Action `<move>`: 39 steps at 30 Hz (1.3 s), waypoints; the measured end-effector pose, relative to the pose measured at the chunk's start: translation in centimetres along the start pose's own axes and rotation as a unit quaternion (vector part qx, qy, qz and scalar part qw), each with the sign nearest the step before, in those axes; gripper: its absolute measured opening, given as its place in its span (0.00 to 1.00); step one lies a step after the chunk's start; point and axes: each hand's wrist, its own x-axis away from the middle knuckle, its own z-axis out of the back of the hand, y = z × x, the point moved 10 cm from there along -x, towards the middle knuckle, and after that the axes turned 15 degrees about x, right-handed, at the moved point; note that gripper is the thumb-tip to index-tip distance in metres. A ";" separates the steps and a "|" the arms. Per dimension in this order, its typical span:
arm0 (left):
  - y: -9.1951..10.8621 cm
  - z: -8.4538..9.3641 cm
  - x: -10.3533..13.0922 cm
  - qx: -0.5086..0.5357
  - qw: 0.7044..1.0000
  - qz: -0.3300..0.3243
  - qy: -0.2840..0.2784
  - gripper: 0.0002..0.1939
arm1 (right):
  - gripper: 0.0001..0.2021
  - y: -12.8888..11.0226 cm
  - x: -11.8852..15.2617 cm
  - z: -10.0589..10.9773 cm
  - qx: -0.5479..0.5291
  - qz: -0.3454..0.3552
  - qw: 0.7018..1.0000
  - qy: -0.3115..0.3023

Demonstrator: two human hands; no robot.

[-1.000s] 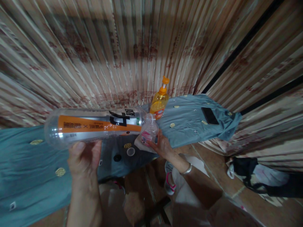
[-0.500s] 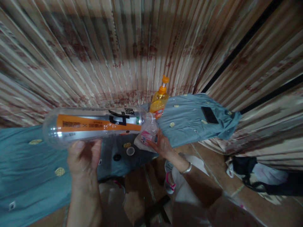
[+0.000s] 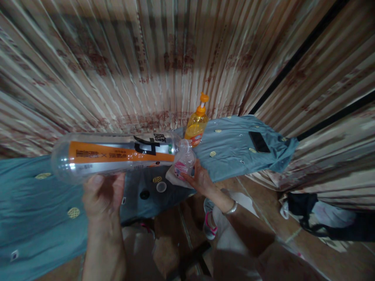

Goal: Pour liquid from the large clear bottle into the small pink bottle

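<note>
A large clear plastic bottle (image 3: 117, 154) with an orange and silver label lies nearly level in the air, its neck end to the right. My left hand (image 3: 104, 191) is closed around its underside. A smaller clear bottle (image 3: 184, 158) with a pink label stands upright just past that neck, and my right hand (image 3: 202, 179) grips it low on its right side. The two bottle mouths appear to meet, though the exact contact is too blurred to make out. Under the small bottle lies a pale cloth or tissue (image 3: 172, 179).
Behind the small bottle stands an orange pump bottle (image 3: 196, 125). A black cap (image 3: 144, 194) and a clear cap (image 3: 161, 187) lie on the cloth-covered table (image 3: 61, 195). A phone (image 3: 259, 142) rests at the right. A pleated curtain (image 3: 161, 58) hangs behind.
The large bottle has shifted very slightly left with my left hand. My right hand and the small bottle stay in place.
</note>
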 end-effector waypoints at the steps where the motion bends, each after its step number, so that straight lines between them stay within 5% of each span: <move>1: 0.0 -0.2 0.0 -0.007 1.000 0.001 -0.005 0.22 | 0.29 0.0 0.0 0.0 0.000 0.000 1.000 0.000; 17: -0.4 -1.1 0.3 -0.059 0.997 0.039 -0.039 0.22 | 0.27 -0.1 0.0 0.3 0.004 0.000 1.000 -0.009; 26: 0.0 -0.9 0.1 -0.022 0.999 0.002 -0.030 0.21 | 0.25 0.1 -0.1 0.2 -0.019 -0.022 0.999 -0.018; 39: 0.0 -1.0 0.1 -0.073 0.996 0.020 -0.042 0.21 | 0.33 0.1 -0.1 -0.5 0.027 -0.010 0.999 -0.021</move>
